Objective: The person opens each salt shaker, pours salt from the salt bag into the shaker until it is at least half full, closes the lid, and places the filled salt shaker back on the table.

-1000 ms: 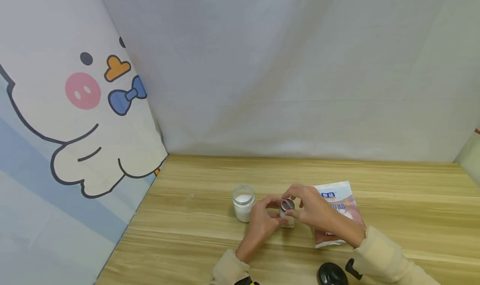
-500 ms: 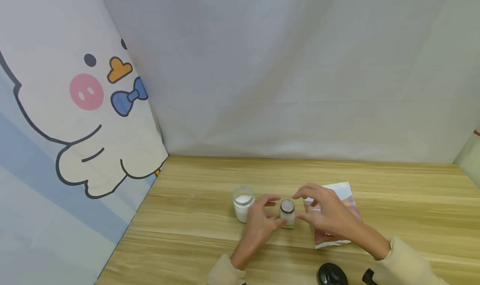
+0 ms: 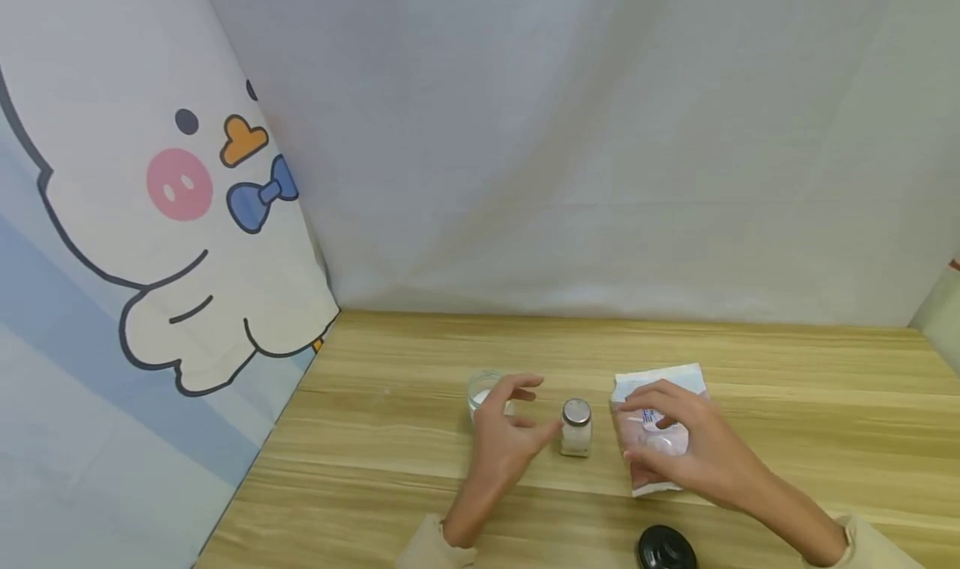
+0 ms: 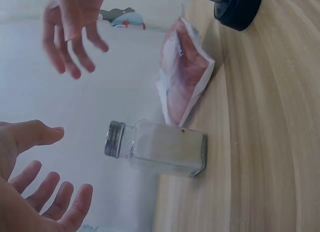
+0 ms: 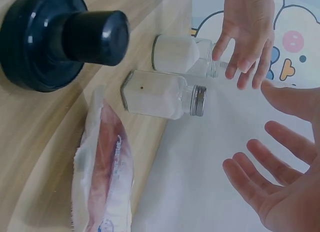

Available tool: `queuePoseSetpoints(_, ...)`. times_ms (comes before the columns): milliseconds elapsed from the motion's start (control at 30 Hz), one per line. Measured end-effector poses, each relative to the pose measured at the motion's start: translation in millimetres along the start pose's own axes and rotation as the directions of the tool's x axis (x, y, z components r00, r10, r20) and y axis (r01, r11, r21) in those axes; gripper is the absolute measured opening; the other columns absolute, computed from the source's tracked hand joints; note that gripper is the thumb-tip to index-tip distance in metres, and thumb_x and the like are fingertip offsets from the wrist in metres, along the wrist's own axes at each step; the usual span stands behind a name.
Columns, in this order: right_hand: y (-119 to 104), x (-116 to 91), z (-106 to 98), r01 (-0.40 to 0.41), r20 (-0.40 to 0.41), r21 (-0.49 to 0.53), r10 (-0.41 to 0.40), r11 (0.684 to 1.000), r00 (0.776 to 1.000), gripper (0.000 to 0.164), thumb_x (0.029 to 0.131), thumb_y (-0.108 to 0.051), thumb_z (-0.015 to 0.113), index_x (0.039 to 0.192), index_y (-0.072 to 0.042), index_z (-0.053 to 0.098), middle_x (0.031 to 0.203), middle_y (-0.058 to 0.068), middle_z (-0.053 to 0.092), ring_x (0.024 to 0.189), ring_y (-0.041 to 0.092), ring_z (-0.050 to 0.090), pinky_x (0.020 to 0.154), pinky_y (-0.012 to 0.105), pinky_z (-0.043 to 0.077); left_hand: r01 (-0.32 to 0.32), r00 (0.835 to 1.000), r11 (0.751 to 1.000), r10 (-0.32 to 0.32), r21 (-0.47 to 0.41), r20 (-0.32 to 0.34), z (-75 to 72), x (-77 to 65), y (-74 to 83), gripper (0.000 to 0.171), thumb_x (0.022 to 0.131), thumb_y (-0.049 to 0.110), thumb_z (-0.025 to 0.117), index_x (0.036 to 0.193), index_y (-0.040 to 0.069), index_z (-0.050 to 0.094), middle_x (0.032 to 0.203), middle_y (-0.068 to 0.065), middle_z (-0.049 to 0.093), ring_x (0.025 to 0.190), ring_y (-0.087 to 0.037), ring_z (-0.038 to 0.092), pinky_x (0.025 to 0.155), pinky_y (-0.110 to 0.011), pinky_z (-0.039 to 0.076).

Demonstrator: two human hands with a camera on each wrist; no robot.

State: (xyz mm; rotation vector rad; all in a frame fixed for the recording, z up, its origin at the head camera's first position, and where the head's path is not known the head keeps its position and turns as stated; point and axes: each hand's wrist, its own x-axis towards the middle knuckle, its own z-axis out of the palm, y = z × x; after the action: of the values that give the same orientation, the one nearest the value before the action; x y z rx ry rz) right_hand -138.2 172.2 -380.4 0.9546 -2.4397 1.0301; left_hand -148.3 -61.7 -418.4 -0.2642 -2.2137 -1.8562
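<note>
A small glass shaker [image 3: 576, 429] with a metal cap stands upright on the table, filled with white powder. My left hand [image 3: 504, 436] is just left of it, fingers spread and apart from the glass in the left wrist view. Behind that hand is an uncapped glass jar [image 5: 179, 54] of white powder, partly hidden in the head view. My right hand [image 3: 693, 444] hovers over a pink and white packet [image 3: 645, 382] lying on the table, holding nothing, its fingers loosely bent.
A black funnel-shaped piece [image 5: 95, 39] with a wide round base stands near the table's front edge. The wooden table [image 3: 810, 419] meets a pale cloth backdrop [image 3: 570, 152] at its far edge. A cartoon-printed cloth [image 3: 225, 302] hangs along the left.
Both hands have let go of the shaker and drawn apart: the left hand moved left, the right hand moved right over the packet. The shaker stays upright with its cap on.
</note>
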Motion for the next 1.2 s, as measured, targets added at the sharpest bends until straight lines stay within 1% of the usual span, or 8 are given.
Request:
queuePoseSetpoints(100, 0.9, -9.7, -3.3, -0.030, -0.009, -0.016, 0.030, 0.999, 1.000, 0.049, 0.068, -0.023, 0.085, 0.112, -0.028, 0.065, 0.106, -0.011, 0.062, 0.094, 0.007, 0.055, 0.068, 0.024, 0.052, -0.006, 1.000, 1.000, 0.006, 0.007, -0.008, -3.5, 0.5, -0.3, 0.047, 0.067, -0.001, 0.080, 0.109, 0.009, 0.064, 0.110, -0.007, 0.060, 0.098, -0.023, 0.056, 0.072, -0.037, 0.059)
queuePoseSetpoints(267, 5.9, -24.6, -4.4, -0.031, -0.038, 0.007, 0.031, 0.999, 0.999, 0.054, 0.062, -0.017, 0.088, 0.109, -0.024, 0.065, 0.108, -0.005, 0.063, 0.093, 0.005, 0.056, 0.065, 0.019, 0.054, -0.052, 0.998, 0.998, 0.053, 0.030, -0.031, -8.4, 0.7, -5.0, 0.047, 0.066, 0.001, 0.082, 0.109, 0.008, 0.063, 0.108, -0.008, 0.059, 0.098, -0.024, 0.054, 0.071, -0.029, 0.058)
queuePoseSetpoints(400, 10.4, -38.0, -3.8, -0.046, -0.048, 0.042, 0.048, 0.998, 0.998, 0.056, 0.059, -0.013, 0.089, 0.109, -0.022, 0.064, 0.108, -0.001, 0.063, 0.092, 0.004, 0.056, 0.062, 0.019, 0.055, -0.069, 0.995, 0.997, 0.071, 0.034, -0.071, -12.6, 1.3, -7.2, 0.048, 0.066, 0.000, 0.083, 0.109, 0.008, 0.063, 0.108, -0.008, 0.060, 0.097, -0.025, 0.056, 0.071, -0.033, 0.059)
queuePoseSetpoints(567, 16.7, -52.9, -4.0, -0.055, -0.064, 0.025, 0.057, 0.998, 0.996, 0.060, 0.056, -0.015, 0.091, 0.108, -0.019, 0.064, 0.109, -0.003, 0.062, 0.109, -0.001, 0.049, 0.072, 0.012, 0.051, -0.046, 0.992, 0.999, 0.047, 0.016, -0.120, -19.2, 2.5, -9.1, 0.049, 0.065, -0.003, 0.082, 0.109, 0.008, 0.063, 0.110, -0.014, 0.059, 0.099, -0.031, 0.055, 0.072, -0.042, 0.058)
queuePoseSetpoints(700, 19.5, -62.2, -4.9, -0.082, -0.054, -0.009, 0.082, 0.997, 0.995, 0.063, 0.055, -0.019, 0.091, 0.111, -0.019, 0.063, 0.123, -0.007, 0.057, 0.094, 0.003, 0.058, 0.071, 0.013, 0.050, -0.042, 0.986, 0.997, 0.052, 0.071, -0.161, -25.9, 5.4, -13.0, 0.051, 0.065, -0.002, 0.083, 0.110, 0.011, 0.063, 0.111, -0.011, 0.059, 0.102, -0.032, 0.054, 0.073, -0.041, 0.057)
queuePoseSetpoints(833, 21.0, -71.5, -4.1, -0.134, -0.031, -0.025, 0.133, 0.991, 0.991, 0.067, 0.056, -0.026, 0.091, 0.116, -0.018, 0.062, 0.142, -0.006, 0.039, 0.083, 0.007, 0.062, 0.066, 0.022, 0.053, -0.029, 0.981, 0.989, 0.056, 0.142, -0.188, -32.2, 9.5, -18.2, 0.052, 0.064, 0.002, 0.085, 0.110, 0.014, 0.063, 0.113, -0.004, 0.058, 0.105, -0.028, 0.051, 0.076, -0.041, 0.055)
queuePoseSetpoints(1067, 31.3, -86.9, 4.1, -0.169, 0.014, 0.067, 0.169, 0.983, 0.986, 0.073, 0.056, -0.026, 0.092, 0.119, -0.012, 0.059, 0.117, -0.008, 0.059, 0.097, 0.000, 0.053, 0.058, 0.026, 0.056, 0.056, 0.980, 0.987, -0.025, 0.151, -0.198, -38.8, 11.4, -26.7, 0.059, 0.065, 0.008, 0.084, 0.118, 0.016, 0.060, 0.120, -0.006, 0.054, 0.095, -0.033, 0.052, 0.067, -0.037, 0.051)
queuePoseSetpoints(1200, 38.7, -96.7, 11.7, -0.164, 0.033, 0.122, 0.161, 0.979, 0.986, 0.074, 0.055, -0.023, 0.092, 0.120, -0.010, 0.058, 0.118, -0.008, 0.056, 0.098, 0.000, 0.051, 0.055, 0.026, 0.056, 0.097, 0.978, 0.987, -0.071, 0.126, -0.196, -40.5, 11.1, -34.7, 0.065, 0.065, 0.008, 0.085, 0.123, 0.016, 0.056, 0.124, -0.008, 0.051, 0.091, -0.032, 0.052, 0.064, -0.032, 0.050)
